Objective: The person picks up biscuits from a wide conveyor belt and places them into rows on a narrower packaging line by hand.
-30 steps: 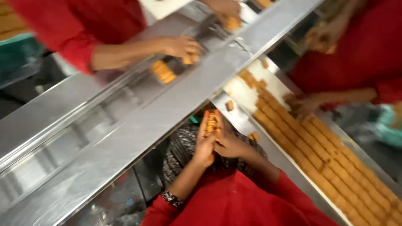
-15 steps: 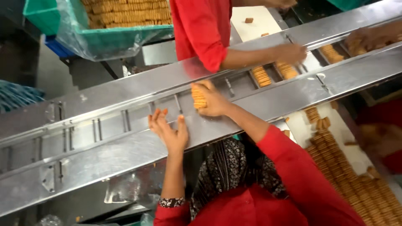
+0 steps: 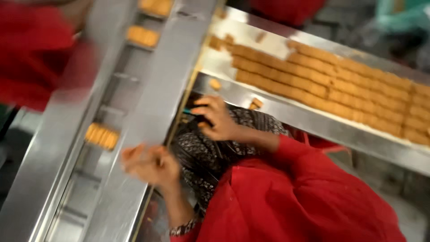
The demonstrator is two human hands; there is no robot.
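Note:
My left hand (image 3: 150, 165) is blurred and hovers empty, fingers apart, at the near edge of a steel channel conveyor (image 3: 134, 112). A small stack of orange biscuits (image 3: 102, 136) sits in the channel just left of that hand. My right hand (image 3: 216, 117) is in front of my patterned garment, fingers loosely curled with nothing in them, beside the steel edge of the biscuit tray (image 3: 286, 114). Long rows of orange biscuits (image 3: 340, 94) lie on that tray to the right. My sleeves are red.
Another biscuit stack (image 3: 142, 36) rides further up the channel. A person in red (image 3: 36, 54) stands on the far side at upper left, blurred. A few loose biscuits (image 3: 256, 103) lie on the tray's rim.
The view has swung right. My right hand has left the biscuit stack in the channel and drawn back toward my body. My left hand has pulled back to the conveyor's near edge.

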